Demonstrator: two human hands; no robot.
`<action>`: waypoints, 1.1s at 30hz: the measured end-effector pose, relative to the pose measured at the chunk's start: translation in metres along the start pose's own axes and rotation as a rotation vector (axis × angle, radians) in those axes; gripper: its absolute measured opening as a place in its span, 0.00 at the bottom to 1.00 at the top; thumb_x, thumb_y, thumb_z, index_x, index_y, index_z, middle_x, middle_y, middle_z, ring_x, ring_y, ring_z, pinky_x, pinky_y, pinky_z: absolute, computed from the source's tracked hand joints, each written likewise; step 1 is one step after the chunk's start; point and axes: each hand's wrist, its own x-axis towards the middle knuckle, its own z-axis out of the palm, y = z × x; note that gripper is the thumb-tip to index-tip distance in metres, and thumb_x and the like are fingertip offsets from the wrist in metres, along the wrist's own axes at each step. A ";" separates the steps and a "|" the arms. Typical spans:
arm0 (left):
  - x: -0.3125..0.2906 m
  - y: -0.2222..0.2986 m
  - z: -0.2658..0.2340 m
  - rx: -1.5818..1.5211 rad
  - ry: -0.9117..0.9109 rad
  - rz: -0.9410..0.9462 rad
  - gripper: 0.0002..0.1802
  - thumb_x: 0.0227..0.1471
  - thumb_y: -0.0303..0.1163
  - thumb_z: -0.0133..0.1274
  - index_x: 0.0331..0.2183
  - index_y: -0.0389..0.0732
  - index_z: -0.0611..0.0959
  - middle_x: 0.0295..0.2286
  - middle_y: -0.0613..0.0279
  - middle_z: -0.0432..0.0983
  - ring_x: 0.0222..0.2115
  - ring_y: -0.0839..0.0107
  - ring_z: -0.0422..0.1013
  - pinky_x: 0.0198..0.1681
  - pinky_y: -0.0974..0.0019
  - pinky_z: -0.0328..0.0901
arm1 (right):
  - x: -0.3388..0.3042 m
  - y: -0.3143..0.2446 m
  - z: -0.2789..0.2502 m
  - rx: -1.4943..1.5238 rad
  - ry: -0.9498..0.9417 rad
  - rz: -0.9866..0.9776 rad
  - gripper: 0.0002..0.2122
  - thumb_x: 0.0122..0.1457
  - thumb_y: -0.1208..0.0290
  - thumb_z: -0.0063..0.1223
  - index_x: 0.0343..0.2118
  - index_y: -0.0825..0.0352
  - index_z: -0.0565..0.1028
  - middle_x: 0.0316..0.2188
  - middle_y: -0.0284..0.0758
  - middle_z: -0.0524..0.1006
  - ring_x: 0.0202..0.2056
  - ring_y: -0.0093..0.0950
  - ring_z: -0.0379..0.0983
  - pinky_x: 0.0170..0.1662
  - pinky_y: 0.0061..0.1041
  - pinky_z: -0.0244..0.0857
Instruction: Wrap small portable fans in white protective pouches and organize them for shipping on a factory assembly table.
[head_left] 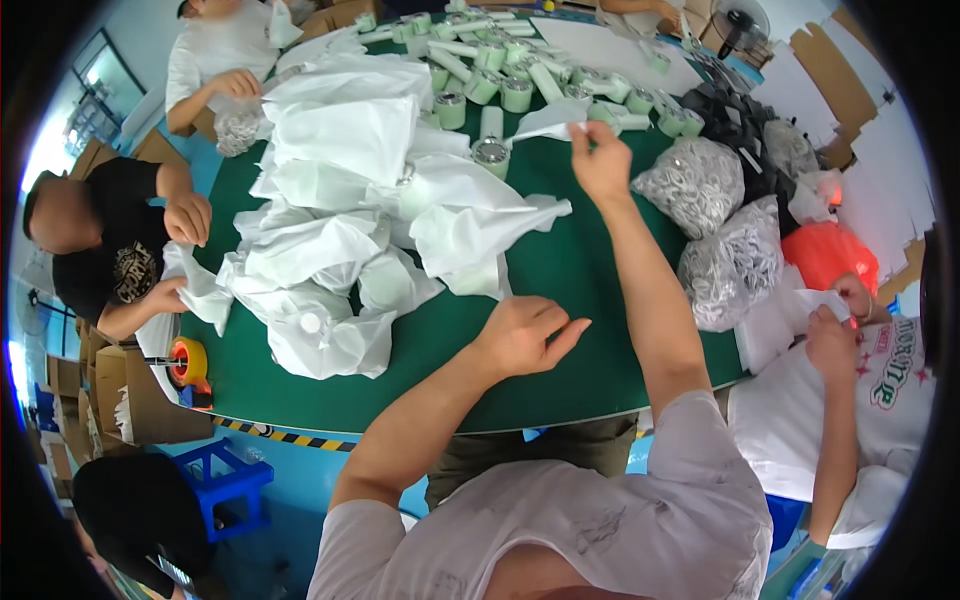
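Observation:
Over the green table, my right hand reaches forward, its fingers pinched at the tip of a thin white bag. Just left of that bag stands a pale green, drum-shaped device with a dark, metal-rimmed top. My left hand hovers near the table's front, fingers loosely curled and thumb stuck out, nothing visible in it. Beyond its knuckles lies a heap of white bags, with wrapped lumps inside; one bag trails a pointed end toward my right arm.
Unwrapped pale green devices crowd the far side. Clear bags of grey coiled parts and a red bag stand at right. Yellow tape sits at the left edge. Co-workers flank the table, one holding a white bag.

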 end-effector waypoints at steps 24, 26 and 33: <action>0.010 0.016 0.031 -1.120 0.223 -1.025 0.22 0.49 0.13 0.62 0.47 0.28 0.76 0.42 0.51 0.80 0.43 0.62 0.79 0.48 0.59 0.76 | -0.181 -0.073 -0.250 0.868 -0.569 1.048 0.22 0.60 0.62 0.66 0.46 0.80 0.77 0.36 0.39 0.83 0.35 0.24 0.80 0.39 0.23 0.74; 0.014 0.017 0.031 -1.085 0.278 -1.009 0.22 0.49 0.14 0.63 0.47 0.28 0.76 0.41 0.52 0.80 0.41 0.64 0.79 0.44 0.62 0.76 | -0.198 -0.064 -0.250 1.059 -0.555 0.935 0.22 0.59 0.66 0.66 0.48 0.80 0.77 0.39 0.42 0.82 0.37 0.29 0.81 0.44 0.27 0.75; 0.020 0.013 0.018 -0.746 0.301 -0.902 0.24 0.48 0.18 0.66 0.47 0.29 0.77 0.34 0.57 0.80 0.34 0.71 0.78 0.37 0.67 0.73 | -0.219 -0.065 -0.251 1.105 -0.350 1.035 0.15 0.56 0.76 0.67 0.43 0.81 0.79 0.37 0.44 0.82 0.35 0.30 0.82 0.39 0.28 0.79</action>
